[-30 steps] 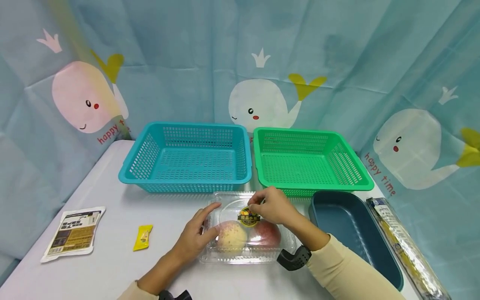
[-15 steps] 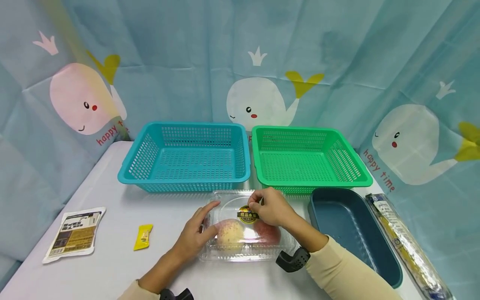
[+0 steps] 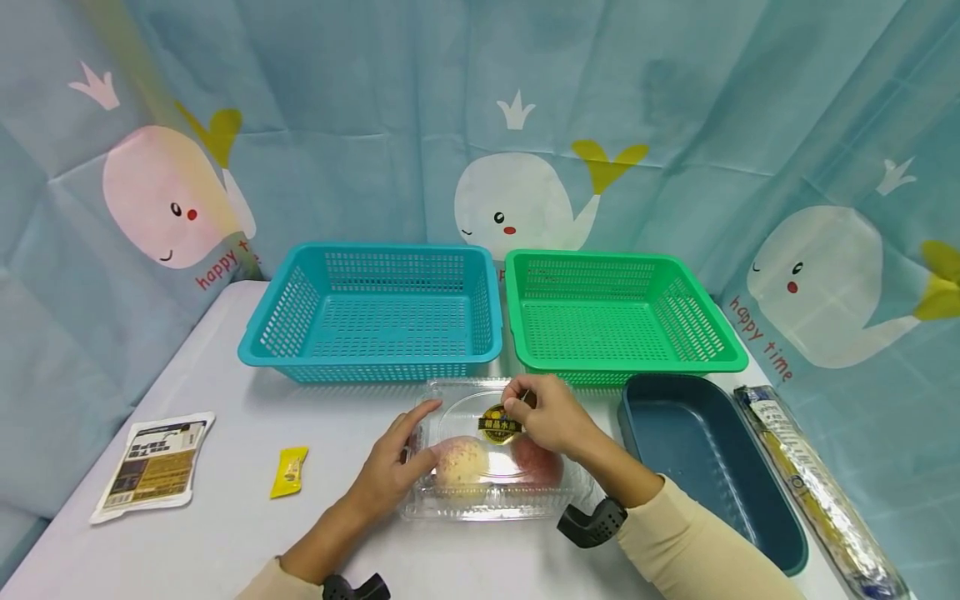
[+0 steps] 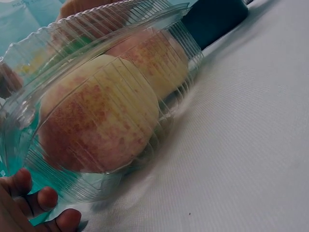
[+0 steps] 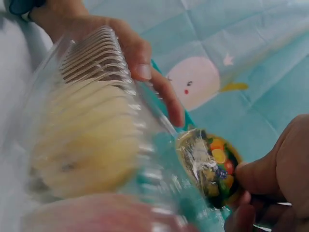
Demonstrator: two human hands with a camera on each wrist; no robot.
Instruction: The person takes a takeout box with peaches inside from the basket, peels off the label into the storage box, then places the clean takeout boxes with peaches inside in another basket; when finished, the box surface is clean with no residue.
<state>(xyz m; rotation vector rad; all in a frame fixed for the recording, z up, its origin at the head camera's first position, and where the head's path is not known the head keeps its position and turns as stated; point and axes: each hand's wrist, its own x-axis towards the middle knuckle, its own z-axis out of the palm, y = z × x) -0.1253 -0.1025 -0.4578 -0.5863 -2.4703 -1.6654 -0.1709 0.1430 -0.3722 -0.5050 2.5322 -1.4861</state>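
Note:
A clear plastic clamshell box [image 3: 487, 505] with two peaches [image 3: 461, 462] [image 4: 99, 116] inside lies in front of me. My left hand [image 3: 390, 462] rests at its left side. Thumb and forefinger lie spread on the lid, while other fingertips [image 4: 47, 200] show low by the box's corner in the left wrist view. My right hand [image 3: 551, 417] pinches the edge of a round black-and-gold fruit sticker [image 3: 498, 425] on the lid. Seen from the right wrist, the sticker [image 5: 212, 166] looks crinkled, its edge between thumb and finger.
Behind the box stand a blue basket [image 3: 371, 362] and a green basket [image 3: 630, 365]. A dark blue tub [image 3: 712, 450] is close to my right forearm, with a long shiny packet [image 3: 817, 492] beyond it. Leftward lie a small yellow packet [image 3: 288, 472] and a flat brown-and-white packet [image 3: 153, 462].
The sticker's right edge looks slightly more lifted, with my right fingers pinching it throughout. My left hand and the box have hardly moved.

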